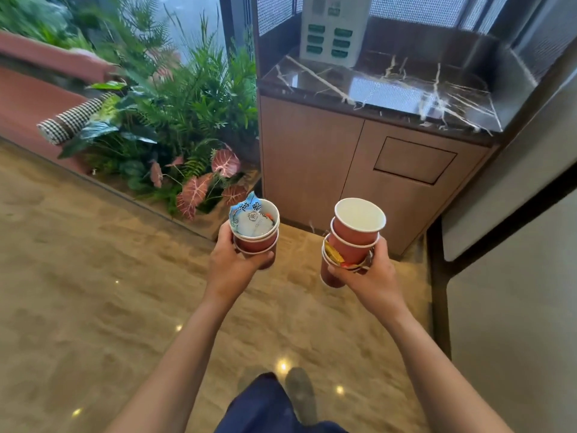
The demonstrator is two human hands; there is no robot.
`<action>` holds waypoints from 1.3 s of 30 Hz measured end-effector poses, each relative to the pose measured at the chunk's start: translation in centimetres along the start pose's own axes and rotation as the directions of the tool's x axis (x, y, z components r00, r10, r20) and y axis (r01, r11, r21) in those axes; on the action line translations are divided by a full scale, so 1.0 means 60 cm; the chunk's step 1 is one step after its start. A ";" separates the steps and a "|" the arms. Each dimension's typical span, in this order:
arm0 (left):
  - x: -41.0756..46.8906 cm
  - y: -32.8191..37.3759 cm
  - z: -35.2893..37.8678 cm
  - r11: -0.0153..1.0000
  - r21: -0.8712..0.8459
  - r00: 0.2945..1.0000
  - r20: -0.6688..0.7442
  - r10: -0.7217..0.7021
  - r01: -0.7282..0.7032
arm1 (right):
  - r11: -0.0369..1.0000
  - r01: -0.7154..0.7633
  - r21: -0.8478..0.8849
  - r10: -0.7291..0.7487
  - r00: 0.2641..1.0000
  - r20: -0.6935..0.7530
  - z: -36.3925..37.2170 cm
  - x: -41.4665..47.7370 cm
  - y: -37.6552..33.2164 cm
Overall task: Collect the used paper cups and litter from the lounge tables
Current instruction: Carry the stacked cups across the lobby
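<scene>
Head view: left hand grips litter-stuffed cup stack; right hand grips taller cup stack.

Arms forward, left hand round left cups, right hand round right cups.

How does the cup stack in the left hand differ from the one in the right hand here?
The left stack is shorter, about two cups; the right stack is taller, at least three. The left stack's top cup is stuffed with wrappers; the right stack's top cup is empty, with an orange wrapper wedged between lower cups. Both are red, white-rimmed paper cups, gripped by the left hand and right hand.
</scene>
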State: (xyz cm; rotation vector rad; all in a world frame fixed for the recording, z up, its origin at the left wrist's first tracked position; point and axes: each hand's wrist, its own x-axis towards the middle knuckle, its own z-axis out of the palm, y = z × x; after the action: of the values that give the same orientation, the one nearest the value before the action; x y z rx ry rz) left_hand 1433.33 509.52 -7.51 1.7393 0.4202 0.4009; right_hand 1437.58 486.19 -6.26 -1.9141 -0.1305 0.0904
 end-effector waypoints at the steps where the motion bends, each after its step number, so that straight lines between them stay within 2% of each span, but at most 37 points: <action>1: 0.026 0.000 0.007 1.000 -0.009 1.000 0.006 0.000 0.000 | 1.000 0.000 -0.002 0.000 1.000 -0.007 0.003 0.023 0.000; 12: 0.321 0.007 0.053 0.996 -0.022 0.988 0.131 0.085 -0.083 | 0.999 -0.031 0.009 0.032 0.991 -0.129 0.067 0.274 -0.020; 23: 0.540 0.015 0.124 0.997 0.019 0.976 0.204 0.072 -0.077 | 1.000 -0.028 0.014 0.030 0.972 -0.231 0.078 0.480 -0.043; 31: 0.690 0.035 0.213 0.994 0.048 0.975 0.208 0.083 -0.095 | 0.998 -0.046 0.034 0.052 0.975 -0.214 0.050 0.653 -0.032; 39: 0.849 0.074 0.324 0.991 0.065 0.976 0.193 0.104 -0.119 | 1.000 -0.011 0.008 0.012 0.982 -0.187 -0.005 0.843 -0.044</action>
State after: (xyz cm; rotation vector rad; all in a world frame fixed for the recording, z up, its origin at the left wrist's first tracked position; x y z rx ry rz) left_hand 1487.49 516.76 -5.04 1.8620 0.2032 0.2989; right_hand 1487.59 493.64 -3.66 -1.9061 0.0075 -0.0811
